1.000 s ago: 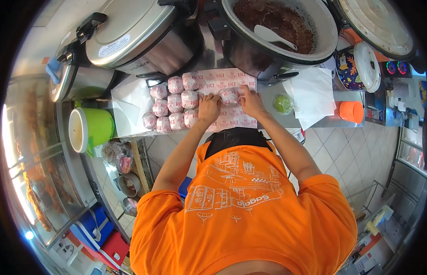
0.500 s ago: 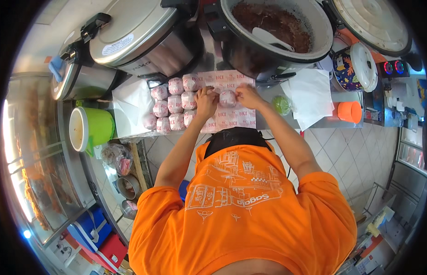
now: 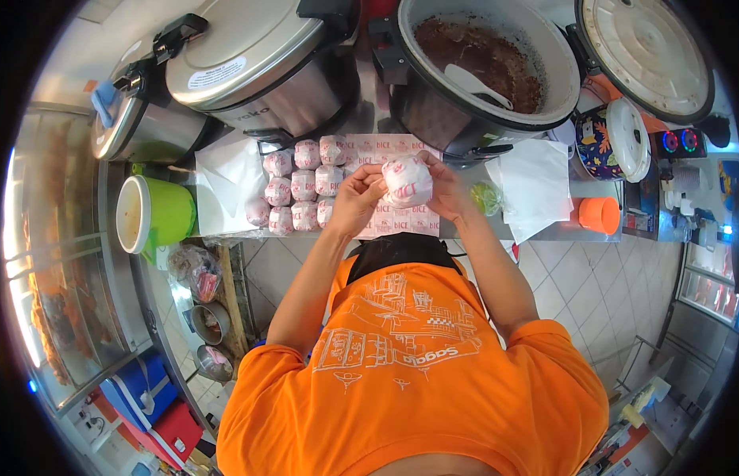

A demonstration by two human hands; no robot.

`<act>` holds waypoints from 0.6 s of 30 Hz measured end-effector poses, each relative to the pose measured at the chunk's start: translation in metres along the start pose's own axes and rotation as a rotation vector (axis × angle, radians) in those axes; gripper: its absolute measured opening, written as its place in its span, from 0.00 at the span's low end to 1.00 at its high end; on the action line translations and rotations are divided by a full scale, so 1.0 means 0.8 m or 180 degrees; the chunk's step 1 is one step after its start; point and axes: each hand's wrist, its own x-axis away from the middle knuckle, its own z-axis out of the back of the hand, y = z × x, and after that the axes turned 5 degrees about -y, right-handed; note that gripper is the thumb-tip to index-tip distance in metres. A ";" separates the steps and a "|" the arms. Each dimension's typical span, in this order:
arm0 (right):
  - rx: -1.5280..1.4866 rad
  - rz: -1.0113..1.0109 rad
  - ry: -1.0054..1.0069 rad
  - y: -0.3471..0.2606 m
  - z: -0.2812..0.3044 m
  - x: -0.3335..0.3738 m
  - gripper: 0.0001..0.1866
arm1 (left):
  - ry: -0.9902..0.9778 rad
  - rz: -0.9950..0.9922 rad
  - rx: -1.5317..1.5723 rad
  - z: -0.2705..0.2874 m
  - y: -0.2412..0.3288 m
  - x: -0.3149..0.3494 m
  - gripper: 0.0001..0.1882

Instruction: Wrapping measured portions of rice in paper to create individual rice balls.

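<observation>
Between my two hands is a round rice packet [image 3: 407,182] in white paper with pink print, lifted over the counter. My left hand [image 3: 358,198] closes its fingers on the packet's left side. On its other side my right hand [image 3: 446,189] grips it, some fingers hidden behind the paper. Beneath lie printed wrapping sheets [image 3: 377,148], partly covered by my hands and the packet. Several more wrapped rice packets [image 3: 304,184] sit in rows just left of the sheets.
Behind the counter's work area stand a closed rice cooker [image 3: 282,103] and an open one [image 3: 481,127] with brown rice and a white paddle [image 3: 474,83]. White sheets [image 3: 536,182], a green bundle [image 3: 486,198] and an orange cup [image 3: 599,214] lie right. A green bucket [image 3: 167,210] stands left.
The packet has risen off the printed sheets toward me, with both hands now holding it at its sides. The rows of packets on the left stay in place.
</observation>
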 end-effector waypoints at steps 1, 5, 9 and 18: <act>0.1295 0.0106 0.0285 -0.007 0.001 -0.002 0.15 | 0.0082 -0.0038 -0.0583 -0.001 0.009 0.003 0.13; 0.2814 -0.0218 0.1248 -0.016 -0.046 -0.002 0.10 | 0.0243 0.0037 -0.1995 -0.021 0.041 0.019 0.11; 0.2064 -0.0003 0.1578 0.001 -0.068 -0.006 0.14 | 0.0278 -0.0039 -0.2724 -0.048 0.044 0.016 0.13; 0.2514 0.0375 0.2206 0.049 -0.067 -0.031 0.20 | 0.0921 0.0584 -0.1263 -0.008 -0.002 0.007 0.30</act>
